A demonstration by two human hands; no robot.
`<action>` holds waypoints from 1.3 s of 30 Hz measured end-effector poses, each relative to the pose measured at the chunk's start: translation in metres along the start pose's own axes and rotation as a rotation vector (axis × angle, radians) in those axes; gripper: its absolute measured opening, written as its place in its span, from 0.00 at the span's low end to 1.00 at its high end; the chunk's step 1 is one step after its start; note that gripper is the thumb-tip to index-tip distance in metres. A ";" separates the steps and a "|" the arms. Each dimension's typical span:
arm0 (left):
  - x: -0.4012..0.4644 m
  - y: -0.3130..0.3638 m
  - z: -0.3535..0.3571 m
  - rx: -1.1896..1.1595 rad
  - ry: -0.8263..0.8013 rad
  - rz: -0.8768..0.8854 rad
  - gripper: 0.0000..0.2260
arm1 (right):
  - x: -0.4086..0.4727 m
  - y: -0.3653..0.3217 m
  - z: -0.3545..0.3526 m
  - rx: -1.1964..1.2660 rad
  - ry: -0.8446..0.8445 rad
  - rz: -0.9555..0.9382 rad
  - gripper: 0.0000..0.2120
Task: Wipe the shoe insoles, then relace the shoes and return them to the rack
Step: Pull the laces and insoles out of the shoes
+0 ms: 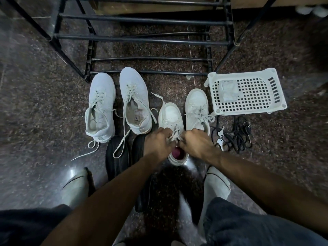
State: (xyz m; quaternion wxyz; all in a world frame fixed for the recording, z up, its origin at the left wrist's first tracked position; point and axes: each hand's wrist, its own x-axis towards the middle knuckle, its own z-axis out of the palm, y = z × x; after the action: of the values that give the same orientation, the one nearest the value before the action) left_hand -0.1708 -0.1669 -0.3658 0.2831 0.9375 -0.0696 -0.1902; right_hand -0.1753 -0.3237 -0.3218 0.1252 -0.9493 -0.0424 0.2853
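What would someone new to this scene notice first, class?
First, the left hand and right hand pinching the white lace over the small white shoe at the centre. Next, the two larger white sneakers side by side to its left, laces trailing loose on the floor. Then the white plastic basket at right, below the black rack.

4 white shoes stand beyond and beside the fingers (170, 139): 2 large sneakers (100, 105) to their left, 2 smaller ones (196, 107), 1 under the fingers. 2 black insoles (117, 157) lie left of the fingers. 1 white basket (246, 93), 1 black rack (142, 39), 2 hands (158, 141).
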 end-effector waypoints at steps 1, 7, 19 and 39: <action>0.002 0.002 -0.003 0.039 -0.005 0.024 0.13 | -0.002 0.001 0.002 0.008 0.015 0.003 0.10; -0.004 0.001 -0.014 0.019 -0.039 -0.115 0.12 | -0.009 0.013 0.008 0.059 0.077 0.081 0.10; 0.018 0.016 -0.042 -0.587 -0.081 -0.166 0.10 | -0.011 0.007 0.011 0.042 0.093 0.076 0.11; 0.003 0.010 -0.025 -0.143 -0.132 -0.065 0.09 | -0.004 0.000 0.009 0.055 0.197 0.050 0.14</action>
State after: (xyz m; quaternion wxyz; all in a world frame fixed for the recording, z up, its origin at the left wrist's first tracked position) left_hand -0.1584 -0.1635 -0.3424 0.3379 0.9020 -0.0437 -0.2651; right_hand -0.1838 -0.3223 -0.3272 0.1474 -0.9698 0.0016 0.1944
